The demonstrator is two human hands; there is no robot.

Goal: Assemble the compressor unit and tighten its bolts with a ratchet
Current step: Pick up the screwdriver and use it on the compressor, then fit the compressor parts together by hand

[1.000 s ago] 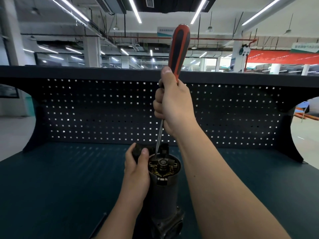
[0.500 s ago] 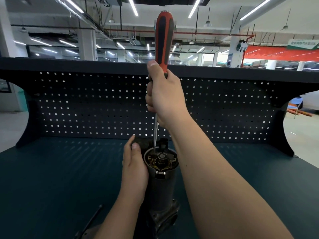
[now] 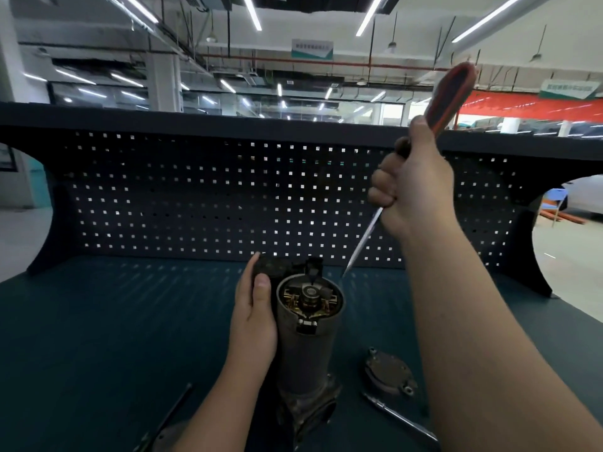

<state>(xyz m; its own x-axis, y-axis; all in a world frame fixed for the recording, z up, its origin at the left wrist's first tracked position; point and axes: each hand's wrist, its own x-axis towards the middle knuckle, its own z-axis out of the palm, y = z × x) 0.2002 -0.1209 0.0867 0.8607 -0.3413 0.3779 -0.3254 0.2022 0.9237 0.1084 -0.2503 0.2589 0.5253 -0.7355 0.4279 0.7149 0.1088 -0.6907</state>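
Compressor unit [image 3: 306, 353] stands on teal bench [image 3: 98, 321] before pegboard [image 3: 195, 197], left grip [image 3: 254, 324] holding it, right grip [image 3: 414, 187] clutching screwdriver [image 3: 453, 93].

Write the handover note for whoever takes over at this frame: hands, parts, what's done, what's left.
Left grip: holds the upright compressor unit by its side, on the bench.
Right grip: grips the screwdriver, tilted, with its tip by the right rear rim of the unit's open top.
End cover and ratchet: on the bench, right of the unit.
Done: unit upright, top open, internals exposed.
Left: probably fit the end cover, then tighten the bolts with the ratchet.
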